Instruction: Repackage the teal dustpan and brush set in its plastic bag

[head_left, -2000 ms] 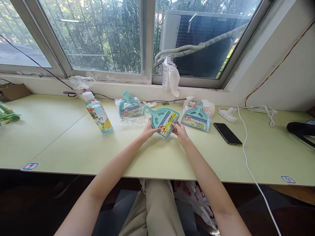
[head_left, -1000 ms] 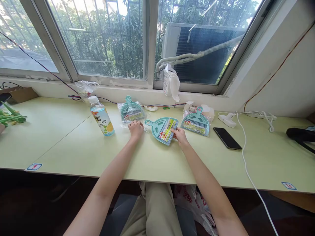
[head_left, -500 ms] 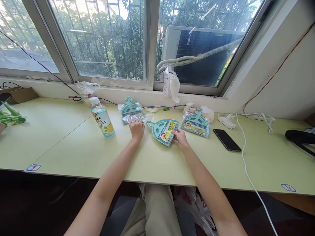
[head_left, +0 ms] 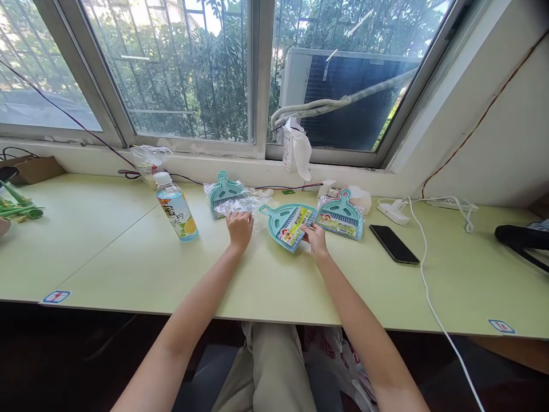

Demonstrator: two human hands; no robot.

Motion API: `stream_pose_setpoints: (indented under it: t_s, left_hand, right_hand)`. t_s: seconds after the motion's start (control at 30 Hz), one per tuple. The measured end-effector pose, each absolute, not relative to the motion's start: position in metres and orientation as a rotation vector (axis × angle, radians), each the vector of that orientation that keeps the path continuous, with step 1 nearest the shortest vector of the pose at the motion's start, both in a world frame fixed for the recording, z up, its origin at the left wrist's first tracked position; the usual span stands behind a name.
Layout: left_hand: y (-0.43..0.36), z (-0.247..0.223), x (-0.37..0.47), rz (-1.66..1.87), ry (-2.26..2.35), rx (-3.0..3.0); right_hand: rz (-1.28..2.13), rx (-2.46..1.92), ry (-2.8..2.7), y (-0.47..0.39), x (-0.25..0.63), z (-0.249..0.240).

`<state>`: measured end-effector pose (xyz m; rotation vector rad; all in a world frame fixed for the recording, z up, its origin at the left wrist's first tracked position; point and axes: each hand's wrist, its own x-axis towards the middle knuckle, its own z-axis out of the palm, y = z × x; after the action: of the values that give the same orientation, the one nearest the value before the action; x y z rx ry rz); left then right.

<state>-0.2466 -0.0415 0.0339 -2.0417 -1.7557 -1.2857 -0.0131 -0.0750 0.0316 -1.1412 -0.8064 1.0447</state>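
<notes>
My right hand (head_left: 316,239) grips the lower right edge of a mint-green mini dustpan (head_left: 281,215), its brush and yellow printed label facing up. The dustpan's handle points left, toward my left hand (head_left: 240,229). Those left fingers are curled down on a crumpled clear plastic bag (head_left: 256,200), part of which lies under or behind them. Behind my left hand rests another dustpan set (head_left: 227,187) in clear wrap. To the right of the held dustpan is a third wrapped set (head_left: 342,215), its upper left side close to the held dustpan's edge.
A drink bottle (head_left: 176,207) stands left of my left hand. On the right lie a black phone (head_left: 393,244), a white power strip (head_left: 393,212) and a white cable (head_left: 424,257). Green stalks (head_left: 21,209) and part of another person's hand (head_left: 4,226) are at the far left.
The held dustpan has shifted slightly right and away from me, its handle now farther from my left hand. My left hand stays in nearly the same place.
</notes>
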Motion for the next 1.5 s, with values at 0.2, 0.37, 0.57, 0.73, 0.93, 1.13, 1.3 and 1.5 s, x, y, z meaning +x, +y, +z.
stream_pose_setpoints:
  t_s: [0.2, 0.37, 0.57, 0.73, 0.93, 1.13, 1.3, 1.5]
  left_hand:
    - [-0.046, 0.038, -0.243, -1.365, -1.589, -2.041]
    - [-0.066, 0.043, -0.225, -1.425, -1.329, -2.231]
    - [-0.07, 0.053, -0.217, -2.266, -1.623, -1.692]
    - [-0.051, 0.056, -0.227, -3.046, -1.859, -2.116]
    - [-0.059, 0.054, -0.215, -3.217, -1.766, -2.418]
    - [-0.069, 0.06, -0.211, -3.278, -1.553, -2.631]
    - [-0.073, 0.057, -0.203, -3.236, -1.482, -2.849]
    - [-0.074, 0.054, -0.199, -3.425, -1.443, -2.725]
  right_hand:
    - [1.154, -1.05, -0.935, -0.085, -0.027, 0.041]
    - [1.122, -0.996, -0.763, -0.082, -0.024, 0.038]
    - [1.075, -0.907, -0.631, -0.073, -0.008, 0.039]
    - [1.073, -0.89, -0.719, -0.075, -0.011, 0.041]
    - [1.108, -0.869, -0.915, -0.084, -0.026, 0.041]
    - [1.122, -0.854, -0.908, -0.085, -0.029, 0.042]
    - [1.112, -0.832, -0.87, -0.084, -0.03, 0.042]
    - [1.103, -0.811, -0.838, -0.085, -0.034, 0.043]
